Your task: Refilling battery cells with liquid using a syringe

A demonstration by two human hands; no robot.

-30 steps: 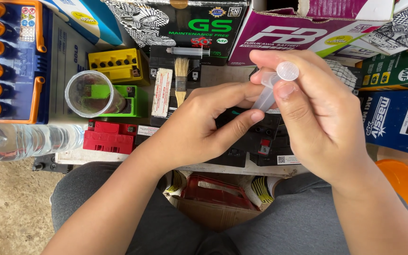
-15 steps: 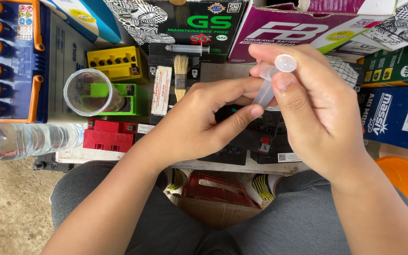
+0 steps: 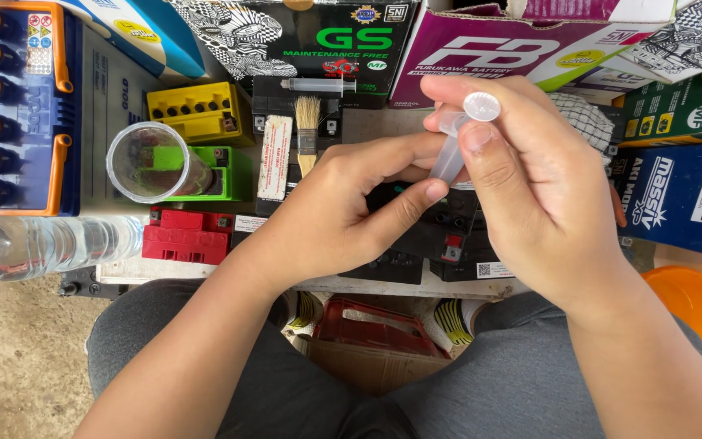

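My right hand [image 3: 530, 195] grips a clear plastic syringe [image 3: 458, 138] upright, thumb beside its round plunger top. My left hand [image 3: 343, 211] pinches the syringe's lower barrel between thumb and forefinger. Both hands hover over a black battery [image 3: 440, 236] lying on the work surface, which they partly hide. The syringe tip is hidden behind my left fingers.
A clear cup [image 3: 149, 162] stands over a green battery [image 3: 221, 175]. Yellow [image 3: 192, 110] and red [image 3: 184, 236] batteries, a paintbrush [image 3: 309, 130], a second syringe [image 3: 318, 84], a water bottle [image 3: 42, 244], a blue battery with orange caps [image 3: 10, 106] and cardboard boxes [image 3: 522, 49] surround them.
Both hands and the syringe hold the same pose; the whole view has shifted slightly, so everything sits a little higher and to the left.
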